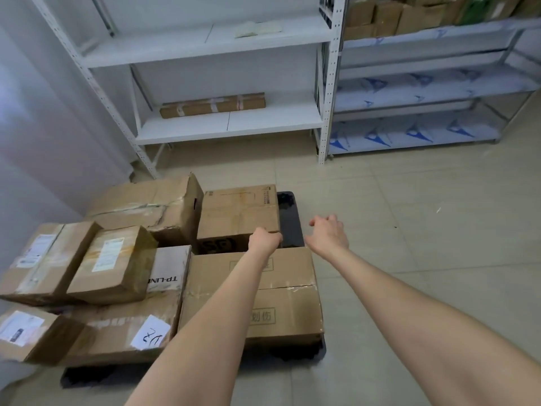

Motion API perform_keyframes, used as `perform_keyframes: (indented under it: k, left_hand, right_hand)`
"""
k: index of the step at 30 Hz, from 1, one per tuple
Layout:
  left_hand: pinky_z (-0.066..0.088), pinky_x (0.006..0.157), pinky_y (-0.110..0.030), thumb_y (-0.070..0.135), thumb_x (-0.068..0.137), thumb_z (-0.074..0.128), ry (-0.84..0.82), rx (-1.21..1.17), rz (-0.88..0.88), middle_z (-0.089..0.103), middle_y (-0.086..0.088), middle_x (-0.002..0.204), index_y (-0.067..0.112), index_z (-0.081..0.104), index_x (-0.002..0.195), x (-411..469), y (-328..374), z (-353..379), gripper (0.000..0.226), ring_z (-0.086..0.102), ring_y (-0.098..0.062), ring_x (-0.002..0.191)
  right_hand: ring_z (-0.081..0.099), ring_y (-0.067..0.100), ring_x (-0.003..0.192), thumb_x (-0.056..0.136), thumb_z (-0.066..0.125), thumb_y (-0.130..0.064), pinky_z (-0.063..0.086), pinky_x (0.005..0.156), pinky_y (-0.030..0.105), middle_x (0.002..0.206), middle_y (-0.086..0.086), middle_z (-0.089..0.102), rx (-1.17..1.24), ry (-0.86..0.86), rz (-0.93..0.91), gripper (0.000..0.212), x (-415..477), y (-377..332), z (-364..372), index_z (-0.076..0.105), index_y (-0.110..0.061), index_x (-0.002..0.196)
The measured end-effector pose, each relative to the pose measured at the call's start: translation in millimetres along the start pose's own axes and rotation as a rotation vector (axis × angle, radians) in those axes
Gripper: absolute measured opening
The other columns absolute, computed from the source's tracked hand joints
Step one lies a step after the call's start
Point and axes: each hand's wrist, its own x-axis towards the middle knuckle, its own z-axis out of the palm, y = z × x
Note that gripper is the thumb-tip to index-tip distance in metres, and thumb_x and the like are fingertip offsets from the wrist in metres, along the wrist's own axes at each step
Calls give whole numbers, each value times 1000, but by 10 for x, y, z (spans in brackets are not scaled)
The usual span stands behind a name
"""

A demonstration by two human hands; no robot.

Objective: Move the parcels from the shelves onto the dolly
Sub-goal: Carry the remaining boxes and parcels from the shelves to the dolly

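Note:
Several cardboard parcels are stacked on the black dolly (290,221) on the floor. My left hand (265,238) grips the near right corner of a brown box (238,212) standing at the dolly's far right. To the right of that box, my right hand (328,232) hovers with loosely curled fingers and holds nothing. A large flat box (281,291) lies under my left forearm. One long flat parcel (212,104) lies on the low board of the white shelf (228,126) ahead.
A pale flat item (257,27) lies on the shelf's upper board. The rack to the right (409,83) has white and blue sheets on its boards and brown boxes (389,16) on top. A grey wall stands at the left. Tiled floor spreads to the right.

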Motion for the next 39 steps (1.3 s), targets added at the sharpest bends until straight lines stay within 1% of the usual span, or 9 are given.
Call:
perform_keyframes:
  k: [3,10,12,14,17,21,30,35,39]
  left_hand:
    - [50,85,-35,18,91,57,9,8,-14,55,-14,124,3,40,138,-42,118,176,52,56,-29,107]
    - [42,83,-30,14,94,53,31,23,12,48,-14,137,2,37,139,239,410,211,49,49,-29,120]
    - [42,83,-29,13,95,51,31,29,23,47,-15,138,1,37,140,322,520,250,48,50,-28,115]
    - [40,80,-28,13,95,51,24,37,36,50,-15,131,1,37,139,376,636,342,47,51,-27,109]
    - [38,79,-27,13,95,50,-3,22,50,50,-7,103,0,39,137,443,819,520,45,50,-20,92]
    - [43,88,-31,16,95,52,-11,13,52,47,-16,135,2,32,143,543,1114,801,54,47,-29,121]
    - [42,88,-31,15,91,54,4,18,33,44,-14,141,2,36,142,877,1921,1629,55,47,-30,124]
    - [47,95,-44,18,85,57,-34,73,57,51,-22,134,-2,46,133,1051,2337,2134,53,52,-38,119]
    - [36,104,-32,14,90,55,-55,67,87,38,-15,148,0,30,145,1109,2643,2376,62,40,-31,133]
  right_hand:
    - [38,27,128,92,61,-25,41,98,35,137,10,39,-16,0,-7,43,139,129,-117,50,-22,134]
    - [40,26,126,93,60,-24,42,94,33,135,9,40,9,15,-62,38,447,77,-235,51,-22,130]
    - [40,26,125,94,59,-24,42,94,34,135,9,40,10,17,-50,38,554,129,-290,52,-23,130]
    - [39,26,126,93,57,-23,42,96,34,136,9,39,7,17,-32,38,667,218,-371,52,-23,131]
    - [38,26,127,93,56,-22,41,96,34,136,9,38,8,10,-8,38,858,369,-504,52,-24,130]
    - [37,26,128,93,56,-21,41,97,33,136,8,38,4,14,-6,38,1173,561,-680,53,-24,131]
    - [37,28,128,91,56,-21,40,98,32,135,8,38,30,2,-18,37,1935,1222,-1266,55,-24,128]
    - [37,28,128,90,56,-21,40,97,32,134,8,38,35,18,35,36,2296,1679,-1609,56,-24,126]
    - [38,26,128,90,56,-22,41,96,32,135,7,38,31,33,64,36,2529,1897,-1811,55,-25,125]
